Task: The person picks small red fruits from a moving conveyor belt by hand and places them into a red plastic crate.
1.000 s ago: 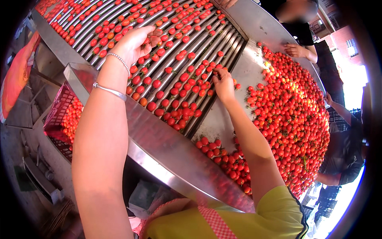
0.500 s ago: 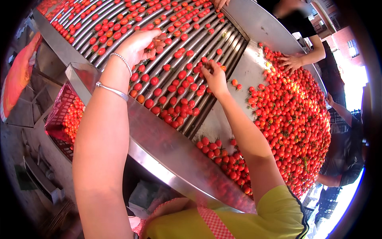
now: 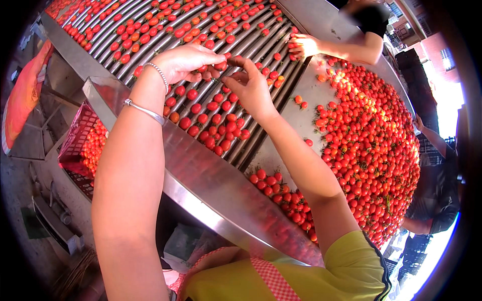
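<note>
Over a bed of metal rollers (image 3: pixel 165 44), red cherry tomatoes (image 3: pixel 231 126) lie in the grooves. My left hand (image 3: pixel 188 62), palm turned up, curls round a cherry tomato (image 3: pixel 221 65) or more; its fingers partly hide them. Reaching in from the right, my right hand (image 3: pixel 252 89) brings its bent thumb and forefinger up to the left fingertips. The two hands meet at the tomatoes there, and the right fingers look closed on one. Beneath both hands, more tomatoes sit on the rollers.
A big heap of cherry tomatoes (image 3: pixel 371 155) covers the metal tray (image 3: pixel 296 118) at right. Across it, a co-worker's hand (image 3: pixel 304 46) touches tomatoes at the rollers' far edge. A steel rim (image 3: pixel 201 175) runs before me. Low at left stands a red crate (image 3: pixel 75 143) holding tomatoes.
My right hand has lifted off the rollers and moved left to my left hand. The co-worker's hand has shifted from the heap to the rollers' edge. Some tomatoes have moved slightly.
</note>
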Demonstrator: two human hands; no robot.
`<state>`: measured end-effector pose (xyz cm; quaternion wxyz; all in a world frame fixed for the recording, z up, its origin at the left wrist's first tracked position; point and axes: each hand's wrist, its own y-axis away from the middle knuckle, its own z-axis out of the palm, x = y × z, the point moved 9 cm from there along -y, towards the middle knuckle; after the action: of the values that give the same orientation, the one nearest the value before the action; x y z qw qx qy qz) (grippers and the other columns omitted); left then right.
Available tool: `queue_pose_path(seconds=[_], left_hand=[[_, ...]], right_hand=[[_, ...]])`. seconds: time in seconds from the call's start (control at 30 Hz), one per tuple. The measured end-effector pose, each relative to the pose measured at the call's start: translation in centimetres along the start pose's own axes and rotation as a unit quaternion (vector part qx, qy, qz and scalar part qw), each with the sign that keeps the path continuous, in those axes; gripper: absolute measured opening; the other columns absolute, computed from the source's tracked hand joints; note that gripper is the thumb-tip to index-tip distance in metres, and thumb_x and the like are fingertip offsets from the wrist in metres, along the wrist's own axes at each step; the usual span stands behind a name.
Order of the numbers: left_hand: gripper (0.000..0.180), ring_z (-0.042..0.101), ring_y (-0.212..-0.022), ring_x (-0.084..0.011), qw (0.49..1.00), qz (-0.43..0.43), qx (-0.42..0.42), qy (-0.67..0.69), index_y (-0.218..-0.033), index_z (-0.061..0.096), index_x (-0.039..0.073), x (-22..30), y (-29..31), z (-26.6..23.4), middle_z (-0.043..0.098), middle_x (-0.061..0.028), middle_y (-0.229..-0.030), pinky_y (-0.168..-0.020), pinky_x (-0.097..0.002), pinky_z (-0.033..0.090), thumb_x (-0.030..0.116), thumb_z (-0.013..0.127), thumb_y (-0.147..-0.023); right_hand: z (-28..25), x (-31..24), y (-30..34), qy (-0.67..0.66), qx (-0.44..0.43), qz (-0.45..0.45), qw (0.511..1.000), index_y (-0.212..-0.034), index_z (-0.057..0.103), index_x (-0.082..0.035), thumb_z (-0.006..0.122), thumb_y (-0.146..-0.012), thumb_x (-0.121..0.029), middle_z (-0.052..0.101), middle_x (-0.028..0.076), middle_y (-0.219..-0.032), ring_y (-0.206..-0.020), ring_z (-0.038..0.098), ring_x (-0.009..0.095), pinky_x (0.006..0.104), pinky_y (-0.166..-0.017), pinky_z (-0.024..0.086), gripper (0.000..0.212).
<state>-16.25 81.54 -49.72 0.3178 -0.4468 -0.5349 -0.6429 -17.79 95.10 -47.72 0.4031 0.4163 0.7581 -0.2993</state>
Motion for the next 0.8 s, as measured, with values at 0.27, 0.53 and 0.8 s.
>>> queue_pose_path(seconds=[0.27, 0.53, 0.8], left_hand=[[0.023, 0.056, -0.062, -0.0029, 0.983, -0.017, 0.177, 0.038, -0.091, 0.063, 0.011, -1.0, -0.3, -4.1, 0.067, 0.0014, -0.078, -0.053, -0.0171, 0.041, 0.032, 0.055, -0.094], [0.02, 0.05, -0.057, -0.0022, 0.969, -0.003, 0.24, 0.056, -0.092, 0.061, 0.012, -1.1, -0.9, -5.4, 0.061, 0.0045, -0.07, -0.05, -0.0191, 0.035, 0.03, 0.054, -0.094], [0.017, 0.05, -0.055, -0.0043, 0.958, 0.015, 0.282, 0.055, -0.095, 0.06, 0.009, -1.5, -0.7, -6.6, 0.061, 0.002, -0.069, -0.048, -0.0197, 0.035, 0.025, 0.054, -0.093]], right_hand=[[7.0, 2.2, 11.3, 0.31, -0.238, -0.252, 0.885, -0.133, 0.043, -0.008, 0.068, -0.075, -0.011, 0.038, 0.014, -0.138, -0.124, 0.041, 0.033, 0.0456, -0.103, 0.035, 0.062], [-1.8, 8.2, 10.6, 0.408, -0.21, -0.153, 0.875, -0.133, 0.046, -0.012, 0.068, -0.079, -0.014, 0.032, 0.019, -0.144, -0.132, 0.034, 0.038, 0.048, -0.107, 0.031, 0.059], [-10.4, 9.5, 6.7, 0.33, -0.075, -0.007, 0.941, -0.129, 0.05, -0.007, 0.065, -0.082, -0.015, 0.035, 0.025, -0.141, -0.127, 0.038, 0.043, 0.0444, -0.104, 0.036, 0.05]])
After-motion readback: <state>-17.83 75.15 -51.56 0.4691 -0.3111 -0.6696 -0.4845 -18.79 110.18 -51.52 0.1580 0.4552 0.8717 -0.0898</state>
